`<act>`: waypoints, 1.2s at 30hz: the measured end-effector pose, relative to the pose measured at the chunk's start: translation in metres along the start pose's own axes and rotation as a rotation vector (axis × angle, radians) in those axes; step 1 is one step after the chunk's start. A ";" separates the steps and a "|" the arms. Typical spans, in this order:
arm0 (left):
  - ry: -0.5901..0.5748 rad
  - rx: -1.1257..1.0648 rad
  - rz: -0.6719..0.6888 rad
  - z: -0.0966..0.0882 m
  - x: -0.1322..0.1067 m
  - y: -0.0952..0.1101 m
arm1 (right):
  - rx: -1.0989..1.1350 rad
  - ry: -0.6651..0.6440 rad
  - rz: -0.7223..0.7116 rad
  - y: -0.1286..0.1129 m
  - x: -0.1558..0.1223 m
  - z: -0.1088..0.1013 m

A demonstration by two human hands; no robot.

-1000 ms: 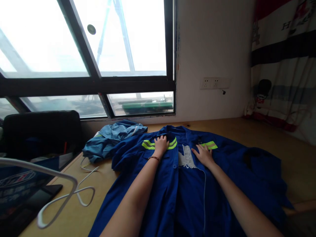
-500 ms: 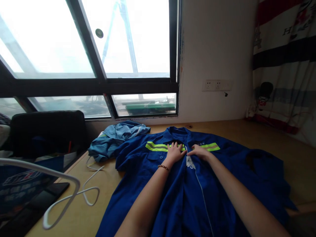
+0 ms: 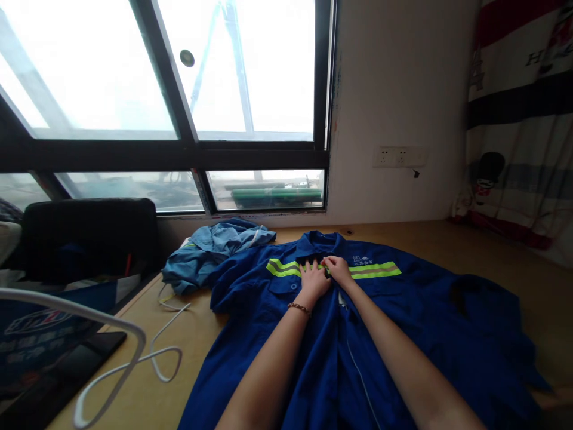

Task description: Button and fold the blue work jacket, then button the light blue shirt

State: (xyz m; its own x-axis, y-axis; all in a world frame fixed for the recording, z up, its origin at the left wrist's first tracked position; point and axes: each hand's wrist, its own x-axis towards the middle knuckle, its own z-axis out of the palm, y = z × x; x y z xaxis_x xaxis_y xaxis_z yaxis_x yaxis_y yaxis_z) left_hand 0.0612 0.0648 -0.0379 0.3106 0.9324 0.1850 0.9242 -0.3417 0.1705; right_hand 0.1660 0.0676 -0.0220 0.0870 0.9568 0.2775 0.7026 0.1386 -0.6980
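Note:
A dark blue work jacket [image 3: 250, 352] with yellow-green reflective bands lies front up and spread out, its collar toward the window. On its chest, over the band left of the front opening, my left hand [image 3: 314, 280] rests flat with fingers spread. My right hand [image 3: 339, 270] is closed on the jacket's front edge at the band, thumb and fingers pinched just beside the left fingertips. White lettering shows on the chest to the right. Below the hands, a pale zipper line runs down the front, with a small white label partly hidden in the fold.
A crumpled lighter blue garment [image 3: 210, 248] lies at the jacket's upper left on the wooden tabletop [image 3: 134, 316]. A white cable [image 3: 134, 352] loops at the left, near a black chair [image 3: 89, 233]. Behind are a window and a wall socket [image 3: 398, 156]; a curtain [image 3: 519, 137] hangs right.
My right hand has moved left with the jacket's right front edge, closing the gap toward my left hand. The chest lettering is now uncovered and the white label mostly covered. The view has shifted slightly.

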 end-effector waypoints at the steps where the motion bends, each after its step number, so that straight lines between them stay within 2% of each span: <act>1: 0.000 0.006 -0.004 0.000 0.000 -0.001 | -0.038 0.026 0.031 0.004 0.000 0.002; 5: 0.000 0.025 -0.010 0.001 0.001 -0.002 | -0.171 0.041 0.087 0.023 0.012 0.000; 12: 0.018 -0.009 -0.003 0.002 0.002 -0.001 | -0.466 -0.121 0.284 0.046 0.049 -0.018; 14: 0.007 -0.014 -0.013 0.000 0.001 -0.001 | -0.516 -0.072 0.279 0.047 0.051 -0.020; 19: -0.011 -0.012 -0.036 -0.004 0.001 0.000 | -0.584 0.036 0.156 0.045 0.044 -0.027; 24: 0.009 -0.018 -0.111 -0.006 0.002 -0.006 | -0.597 0.139 0.206 0.052 0.047 -0.055; 26: 0.031 -0.010 -0.136 -0.007 0.003 -0.007 | -0.581 0.141 0.203 0.051 0.048 -0.059; 28: 0.044 -0.003 -0.145 -0.008 0.003 -0.007 | -0.548 0.114 0.169 0.044 0.046 -0.054; 30: 0.052 -0.009 -0.104 -0.007 0.003 -0.007 | -0.501 0.073 0.106 0.033 0.038 -0.040; 33: 0.047 -0.038 0.061 -0.006 0.003 -0.007 | -0.414 0.002 -0.022 0.015 0.016 -0.013; 36: -0.009 -0.050 0.197 -0.003 0.004 -0.007 | -0.351 -0.060 -0.135 0.008 -0.005 0.004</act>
State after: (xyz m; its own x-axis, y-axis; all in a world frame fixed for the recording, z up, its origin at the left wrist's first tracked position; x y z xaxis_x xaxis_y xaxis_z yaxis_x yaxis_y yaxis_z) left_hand 0.0550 0.0708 -0.0357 0.4862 0.8481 0.2107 0.8334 -0.5225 0.1801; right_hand 0.1680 0.0651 -0.0315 -0.0570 0.9506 0.3052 0.9052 0.1782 -0.3859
